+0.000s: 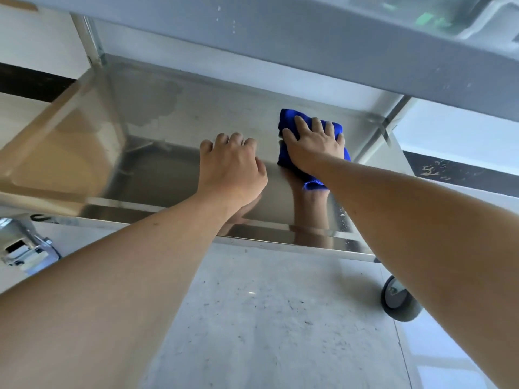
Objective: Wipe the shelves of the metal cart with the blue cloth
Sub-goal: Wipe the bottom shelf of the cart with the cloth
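The metal cart's lower shelf [174, 130] is a shiny steel tray with a raised rim, seen from above and in front. A folded blue cloth [286, 119] lies on the shelf's right half. My right hand [314, 147] presses flat on the cloth, fingers spread over it. My left hand [230, 169] rests on the bare steel just left of the cloth, fingers curled down, holding nothing. Both forearms reach in over the shelf's front rim. A dull smeared patch shows on the shelf's far left part.
The cart's upper shelf [309, 46] hangs close overhead with a plastic bin on it. A grey caster wheel [396, 299] stands at the cart's front right corner; a locked caster [25, 248] is at the left. Scuffed grey floor [266, 318] lies below.
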Demonstrator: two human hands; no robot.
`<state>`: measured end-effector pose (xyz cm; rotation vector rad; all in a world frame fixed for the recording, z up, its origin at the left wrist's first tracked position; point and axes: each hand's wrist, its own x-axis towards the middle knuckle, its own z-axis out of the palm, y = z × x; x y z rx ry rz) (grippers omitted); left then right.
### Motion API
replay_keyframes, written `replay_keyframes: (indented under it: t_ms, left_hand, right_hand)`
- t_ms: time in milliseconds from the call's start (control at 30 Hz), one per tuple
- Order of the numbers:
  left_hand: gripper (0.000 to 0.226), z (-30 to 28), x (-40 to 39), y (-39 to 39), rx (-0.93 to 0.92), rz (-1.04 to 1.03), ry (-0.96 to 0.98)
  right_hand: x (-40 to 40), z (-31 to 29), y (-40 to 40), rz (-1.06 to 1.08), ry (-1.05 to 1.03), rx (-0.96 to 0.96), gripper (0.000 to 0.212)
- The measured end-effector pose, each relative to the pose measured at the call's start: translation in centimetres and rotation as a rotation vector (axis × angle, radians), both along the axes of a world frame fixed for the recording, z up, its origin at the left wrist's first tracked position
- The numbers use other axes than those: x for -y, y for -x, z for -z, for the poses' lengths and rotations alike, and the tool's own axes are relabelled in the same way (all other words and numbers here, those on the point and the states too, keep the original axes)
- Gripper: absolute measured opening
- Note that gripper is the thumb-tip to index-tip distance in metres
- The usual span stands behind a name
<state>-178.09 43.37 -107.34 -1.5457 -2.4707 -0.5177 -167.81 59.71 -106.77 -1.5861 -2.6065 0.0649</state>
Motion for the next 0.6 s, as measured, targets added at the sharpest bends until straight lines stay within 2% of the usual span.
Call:
replay_keyframes:
  t_ms: [400,600]
  left_hand:
    - [0.034,-0.4,0.0,-0.1,-0.005,-0.009,0.036]
    - [0.045,-1.7,-1.2,-1.9,-0.105,-0.168,0.241]
  right_hand:
    - [9.5,0.0,-8.0,0.002,0.032,-0.027,0.062]
    - [11.6,-0.2,-12.4,0.001,0.051,-0.017,0.062]
